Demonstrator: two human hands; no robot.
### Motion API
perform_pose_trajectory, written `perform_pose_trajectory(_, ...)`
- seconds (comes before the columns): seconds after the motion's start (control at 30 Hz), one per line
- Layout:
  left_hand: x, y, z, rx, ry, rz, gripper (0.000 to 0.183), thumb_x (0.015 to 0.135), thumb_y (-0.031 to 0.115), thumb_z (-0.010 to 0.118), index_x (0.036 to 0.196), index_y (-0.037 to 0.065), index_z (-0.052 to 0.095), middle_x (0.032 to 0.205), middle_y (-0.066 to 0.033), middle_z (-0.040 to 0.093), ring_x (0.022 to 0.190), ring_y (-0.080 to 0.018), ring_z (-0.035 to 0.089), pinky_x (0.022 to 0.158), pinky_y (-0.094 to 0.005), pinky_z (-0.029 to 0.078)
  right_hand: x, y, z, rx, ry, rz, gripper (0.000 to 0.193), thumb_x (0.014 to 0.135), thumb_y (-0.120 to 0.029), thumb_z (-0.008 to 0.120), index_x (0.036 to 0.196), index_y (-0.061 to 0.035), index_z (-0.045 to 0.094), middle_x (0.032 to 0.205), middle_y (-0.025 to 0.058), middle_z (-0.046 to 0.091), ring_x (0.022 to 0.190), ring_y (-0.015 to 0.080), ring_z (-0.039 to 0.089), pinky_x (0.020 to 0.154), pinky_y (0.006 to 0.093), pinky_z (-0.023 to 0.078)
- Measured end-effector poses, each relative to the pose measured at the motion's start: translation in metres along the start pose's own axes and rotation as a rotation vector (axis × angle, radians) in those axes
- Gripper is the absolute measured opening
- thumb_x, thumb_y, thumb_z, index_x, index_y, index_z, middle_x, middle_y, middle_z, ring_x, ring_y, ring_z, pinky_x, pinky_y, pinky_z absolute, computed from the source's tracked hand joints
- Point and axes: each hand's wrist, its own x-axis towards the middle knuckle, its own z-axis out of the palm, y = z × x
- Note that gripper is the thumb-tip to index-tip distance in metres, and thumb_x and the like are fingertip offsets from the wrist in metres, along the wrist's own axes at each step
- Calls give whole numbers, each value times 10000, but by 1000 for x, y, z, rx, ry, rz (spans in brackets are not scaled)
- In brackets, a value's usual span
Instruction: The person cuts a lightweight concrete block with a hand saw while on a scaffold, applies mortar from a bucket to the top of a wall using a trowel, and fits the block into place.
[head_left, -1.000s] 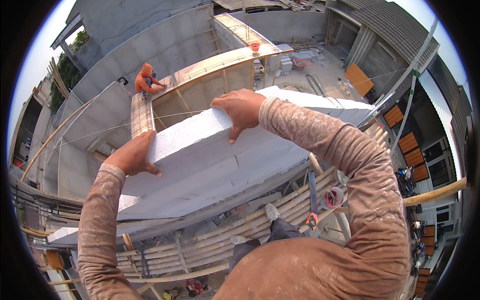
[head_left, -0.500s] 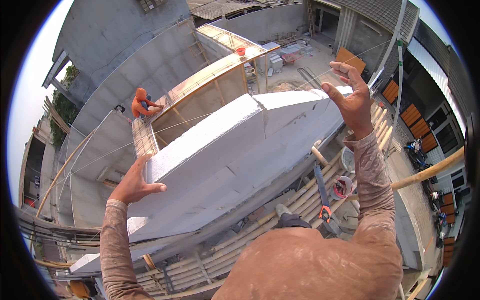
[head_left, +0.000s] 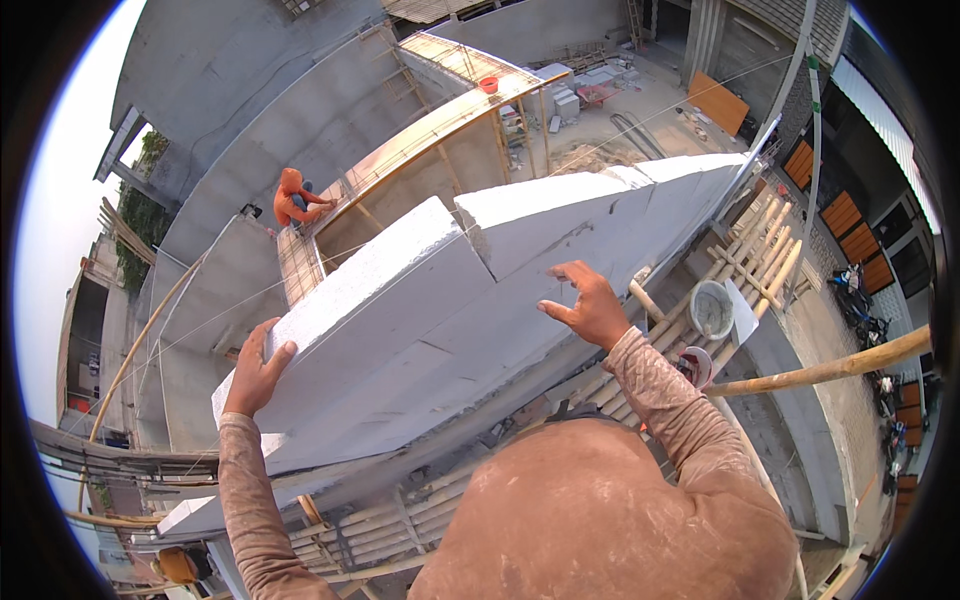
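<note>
A white lightweight wall block (head_left: 375,285) sits on top of a white block wall (head_left: 530,300). At its left end my left hand (head_left: 257,370) grips the upper edge, fingers over the top and thumb apart on the near side. A narrow gap separates the block's right end from the neighbouring white block (head_left: 540,215). My right hand (head_left: 590,308) is held up before the wall's near face, its fingers spread and curved, holding nothing. A thin taut string crosses along the block's face.
Bamboo scaffold poles (head_left: 745,270) run below, with a mortar bucket (head_left: 712,308) and a smaller red-and-white bucket (head_left: 694,366). One bamboo pole (head_left: 820,365) juts in at right. Beyond the wall, a co-worker in orange (head_left: 294,195) crouches on formwork, where a red bucket (head_left: 489,85) stands.
My right hand has come down and left from the wall's far right to its near face. My left hand has shifted onto the block's upper edge. The gap between the blocks looks wider.
</note>
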Motion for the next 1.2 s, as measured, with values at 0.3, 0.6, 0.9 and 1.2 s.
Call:
perform_pose_trajectory(0.3, -15, -8, -2, 108, 71, 35, 818, 892, 635, 631, 1396, -3, 544, 1375, -226, 574, 1295, -382, 503, 1143, -472, 356, 68, -20, -1, -447, 212, -386, 641, 698, -428, 900, 1154, -79, 617, 1106, 96, 646, 1100, 302, 601, 990, 435, 443)
perform_pose_trajectory(0.6, -19, -46, 9, 152, 215, 169, 800, 909, 662, 586, 1352, -4, 581, 1206, -227, 645, 1144, -396, 585, 1018, -481, 418, 40, -61, 42, 0, 313, -237, 155, 910, -185, 748, 969, -48, 705, 906, 89, 669, 829, 241, 674, 754, 348, 538)
perform_pose_trajectory(0.9, -13, -47, 9, 179, 167, 182, 772, 951, 644, 529, 1373, -2, 564, 1277, -254, 617, 1163, -416, 582, 1024, -499, 415, 17, -110, 102, 520, 340, -18, 163, 984, -175, 676, 989, -17, 715, 764, 16, 661, 672, 87, 598, 617, 253, 493)
perform_pose_trajectory(1.2, -11, -51, -2, 85, 19, 123, 777, 1002, 616, 442, 1464, -9, 476, 1422, -252, 537, 1333, -399, 493, 1136, -482, 339, 26, -117, 132, 809, 451, 37, 175, 990, -180, 666, 978, -11, 709, 722, -9, 636, 641, 56, 547, 582, 243, 466)
